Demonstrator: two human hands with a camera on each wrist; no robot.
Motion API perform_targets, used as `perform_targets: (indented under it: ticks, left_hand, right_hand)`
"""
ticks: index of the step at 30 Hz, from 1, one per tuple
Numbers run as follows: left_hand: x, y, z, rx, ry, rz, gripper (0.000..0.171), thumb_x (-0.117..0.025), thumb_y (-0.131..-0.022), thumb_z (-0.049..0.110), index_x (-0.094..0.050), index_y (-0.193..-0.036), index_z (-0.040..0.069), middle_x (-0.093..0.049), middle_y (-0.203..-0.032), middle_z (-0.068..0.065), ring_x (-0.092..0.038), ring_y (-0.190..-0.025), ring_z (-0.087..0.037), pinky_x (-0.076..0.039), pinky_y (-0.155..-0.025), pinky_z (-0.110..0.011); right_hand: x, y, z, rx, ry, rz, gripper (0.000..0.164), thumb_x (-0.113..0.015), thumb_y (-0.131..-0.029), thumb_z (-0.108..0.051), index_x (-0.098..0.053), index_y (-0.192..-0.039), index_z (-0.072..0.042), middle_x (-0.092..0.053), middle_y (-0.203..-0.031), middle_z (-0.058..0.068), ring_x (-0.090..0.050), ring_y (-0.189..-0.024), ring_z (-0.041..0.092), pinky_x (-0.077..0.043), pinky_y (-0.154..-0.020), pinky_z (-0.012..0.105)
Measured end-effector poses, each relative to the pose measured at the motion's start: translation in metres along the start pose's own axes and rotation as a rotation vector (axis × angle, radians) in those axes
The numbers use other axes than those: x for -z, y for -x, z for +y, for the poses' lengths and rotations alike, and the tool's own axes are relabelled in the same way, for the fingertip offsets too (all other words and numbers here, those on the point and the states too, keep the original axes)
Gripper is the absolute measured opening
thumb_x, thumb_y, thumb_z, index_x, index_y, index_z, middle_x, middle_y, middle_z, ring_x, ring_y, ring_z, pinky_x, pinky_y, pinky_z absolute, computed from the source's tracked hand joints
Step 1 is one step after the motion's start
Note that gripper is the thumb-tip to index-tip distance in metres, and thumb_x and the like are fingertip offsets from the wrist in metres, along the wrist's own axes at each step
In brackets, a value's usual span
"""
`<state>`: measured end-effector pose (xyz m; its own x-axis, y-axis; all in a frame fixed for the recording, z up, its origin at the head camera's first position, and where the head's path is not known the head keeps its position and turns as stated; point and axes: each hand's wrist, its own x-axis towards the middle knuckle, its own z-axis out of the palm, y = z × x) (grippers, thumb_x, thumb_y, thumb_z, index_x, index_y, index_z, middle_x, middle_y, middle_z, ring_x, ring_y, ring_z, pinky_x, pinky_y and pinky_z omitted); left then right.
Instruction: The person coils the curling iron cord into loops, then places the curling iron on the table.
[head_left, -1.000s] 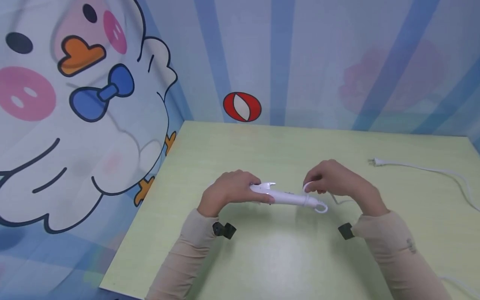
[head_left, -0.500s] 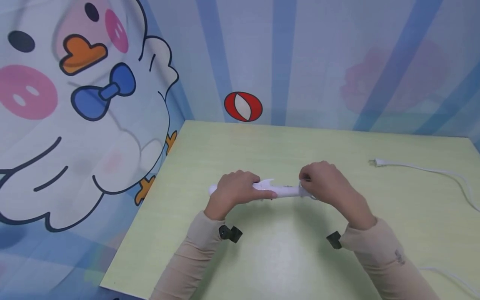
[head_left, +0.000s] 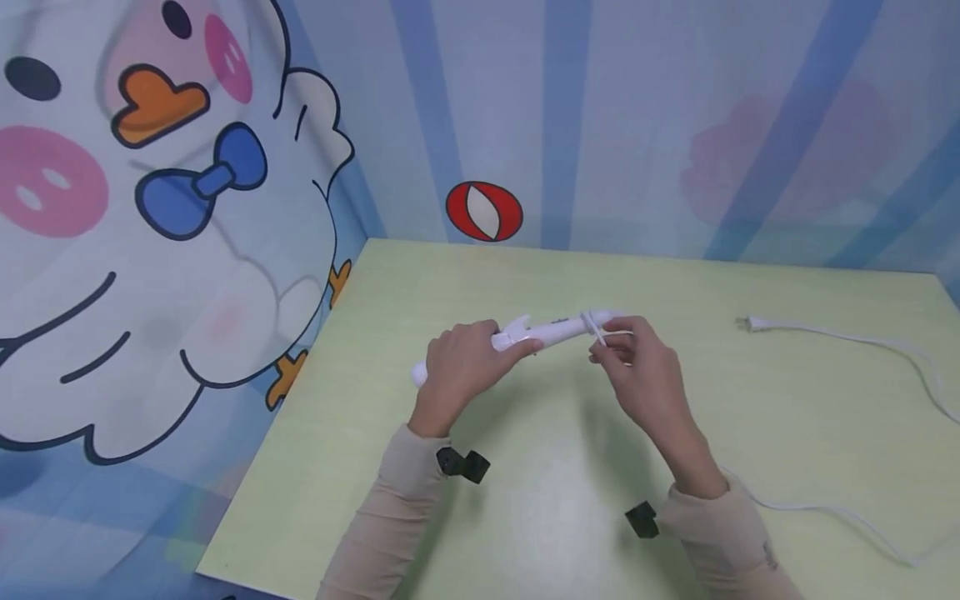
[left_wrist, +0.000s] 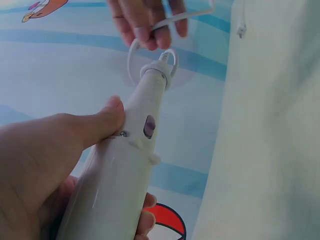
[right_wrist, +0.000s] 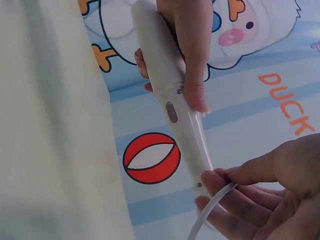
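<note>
Above the pale yellow-green rectangular counter (head_left: 540,508), well inside its far and left edges, the left hand (head_left: 461,360) grips a white tapered plastic wand (head_left: 557,332), its narrow end tilted up. The right hand (head_left: 647,371) pinches a thin white cord (right_wrist: 212,204) looped at that end. Rightward on the counter lies a small white plug (head_left: 757,324).

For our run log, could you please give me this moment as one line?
left grip: holds wand above table | right grip: pinches cord | cord: looped round wand's thin end | plug: on table, right
</note>
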<state>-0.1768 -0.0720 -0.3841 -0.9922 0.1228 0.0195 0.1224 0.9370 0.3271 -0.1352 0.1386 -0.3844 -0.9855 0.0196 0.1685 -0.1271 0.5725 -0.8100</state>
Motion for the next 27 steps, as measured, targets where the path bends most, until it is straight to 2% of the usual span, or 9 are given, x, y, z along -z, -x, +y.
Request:
perform_targets:
  ticks: [5,9,14,18,21,22,24,27]
  left_hand:
    - [0.004,0.0,0.001,0.001,0.036,0.031,0.061,-0.044,-0.074,0.078,-0.057,-0.08,0.018,-0.052,-0.058,0.001,-0.049,-0.051,-0.016,-0.036,-0.045,-0.03]
    - [0.007,0.001,0.001,0.004,0.075,0.026,0.06,-0.043,-0.075,0.077,-0.058,-0.085,0.019,-0.052,-0.06,0.001,-0.05,-0.052,-0.015,-0.037,-0.047,-0.029]
    - [0.011,0.004,0.001,-0.005,0.107,0.012,0.06,-0.043,-0.076,0.076,-0.06,-0.087,0.019,-0.054,-0.061,0.002,-0.05,-0.053,-0.015,-0.038,-0.049,-0.03]
    - [0.013,0.005,0.002,-0.027,0.115,0.004,0.059,-0.044,-0.076,0.075,-0.061,-0.086,0.019,-0.054,-0.06,0.003,-0.05,-0.052,-0.014,-0.038,-0.048,-0.03]
    - [0.013,0.006,0.002,-0.045,0.124,-0.004,0.06,-0.043,-0.077,0.075,-0.062,-0.088,0.019,-0.054,-0.061,0.004,-0.05,-0.052,-0.014,-0.039,-0.047,-0.029]
    - [0.013,0.007,0.002,-0.053,0.128,-0.01,0.06,-0.043,-0.077,0.075,-0.062,-0.089,0.02,-0.054,-0.062,0.004,-0.051,-0.052,-0.013,-0.039,-0.048,-0.029]
    - [0.013,0.007,0.002,-0.074,0.137,-0.025,0.06,-0.043,-0.076,0.076,-0.062,-0.089,0.02,-0.055,-0.063,0.005,-0.051,-0.053,-0.013,-0.039,-0.048,-0.029]
    - [0.015,0.009,0.002,-0.113,0.153,-0.049,0.059,-0.044,-0.076,0.075,-0.062,-0.089,0.021,-0.055,-0.064,0.005,-0.051,-0.054,-0.013,-0.04,-0.049,-0.029]
  right_hand:
    - [-0.002,0.0,0.006,-0.04,-0.063,-0.031,0.024,-0.059,-0.091,-0.02,-0.058,-0.111,-0.007,-0.069,-0.095,0.007,-0.067,-0.087,0.019,-0.05,-0.072,0.037]
    - [-0.006,-0.001,0.012,-0.04,-0.056,-0.039,0.025,-0.059,-0.09,-0.023,-0.063,-0.11,-0.009,-0.07,-0.096,0.007,-0.066,-0.09,0.021,-0.049,-0.077,0.041]
    - [-0.011,-0.003,0.024,0.021,-0.012,0.026,0.026,-0.06,-0.089,-0.027,-0.067,-0.108,-0.009,-0.07,-0.097,0.006,-0.066,-0.086,0.018,-0.047,-0.066,0.03]
    - [-0.013,-0.005,0.033,0.08,0.015,0.085,0.025,-0.062,-0.089,-0.025,-0.069,-0.106,-0.009,-0.07,-0.096,0.006,-0.057,-0.062,0.012,-0.04,-0.05,0.022]
    - [-0.012,-0.007,0.038,0.115,0.048,0.096,0.023,-0.063,-0.088,-0.025,-0.07,-0.104,-0.01,-0.071,-0.092,0.006,-0.04,-0.048,0.011,-0.033,-0.043,0.023]
    - [-0.011,-0.008,0.04,0.123,0.058,0.087,0.023,-0.063,-0.088,-0.025,-0.071,-0.103,-0.01,-0.071,-0.092,0.006,-0.038,-0.047,0.012,-0.033,-0.043,0.024]
    - [-0.007,-0.011,0.044,0.119,0.072,0.045,0.024,-0.062,-0.088,-0.029,-0.071,-0.103,-0.012,-0.071,-0.093,0.005,-0.044,-0.051,0.012,-0.036,-0.047,0.026]
    - [0.002,-0.015,0.05,0.073,0.064,-0.062,0.03,-0.062,-0.087,-0.038,-0.071,-0.104,-0.015,-0.07,-0.097,0.004,-0.06,-0.073,0.016,-0.044,-0.061,0.031]
